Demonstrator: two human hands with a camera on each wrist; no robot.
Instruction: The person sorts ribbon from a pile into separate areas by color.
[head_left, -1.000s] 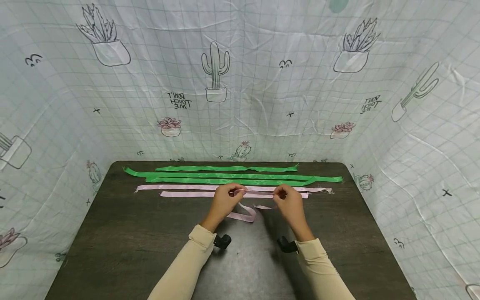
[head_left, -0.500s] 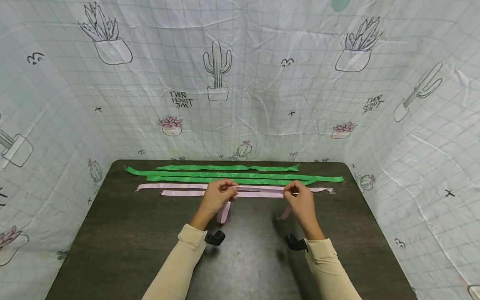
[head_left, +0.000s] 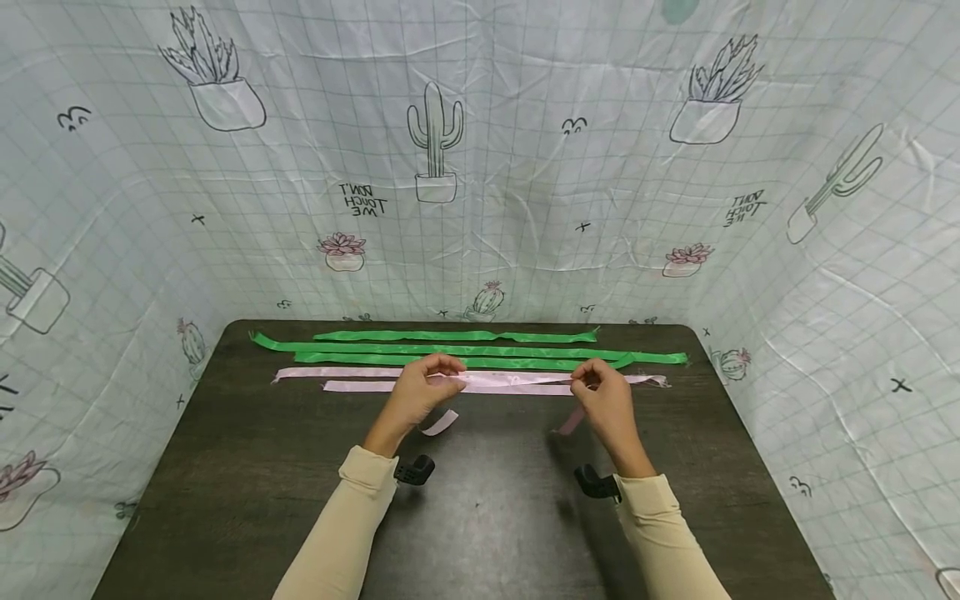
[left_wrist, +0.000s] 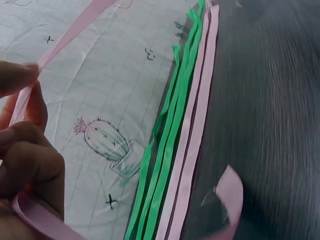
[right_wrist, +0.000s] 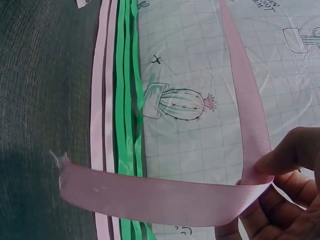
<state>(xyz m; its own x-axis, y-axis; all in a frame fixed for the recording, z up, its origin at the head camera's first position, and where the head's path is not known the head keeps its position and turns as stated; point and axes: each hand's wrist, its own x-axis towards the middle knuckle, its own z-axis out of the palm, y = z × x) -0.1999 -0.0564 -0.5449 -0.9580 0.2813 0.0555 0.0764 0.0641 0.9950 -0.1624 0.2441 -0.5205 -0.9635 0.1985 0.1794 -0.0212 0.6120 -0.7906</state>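
Note:
A pink ribbon (right_wrist: 150, 197) is drawn out between my two hands, raised above the table. My left hand (head_left: 422, 392) pinches it between thumb and fingers. In the left wrist view, a loop of it passes under the curled fingers (left_wrist: 32, 167), and a frayed tail hangs lower. My right hand (head_left: 606, 407) pinches the ribbon near its other end; a short frayed end droops past the thumb in the right wrist view. Behind the hands, two pink ribbons (head_left: 360, 387) lie side by side on the table, partly hidden by the hands and the held ribbon.
Several green ribbons (head_left: 450, 351) lie straight along the back of the dark wooden table (head_left: 247, 467). A white curtain (head_left: 510, 200) with cactus drawings hangs behind and at both sides. A black wrist camera (head_left: 415, 470) sits on each wrist.
My hands have moved apart, the left one leftward and the right one slightly rightward. The ribbon between them has been drawn out longer, and the bunched part below has shrunk to short hanging tails.

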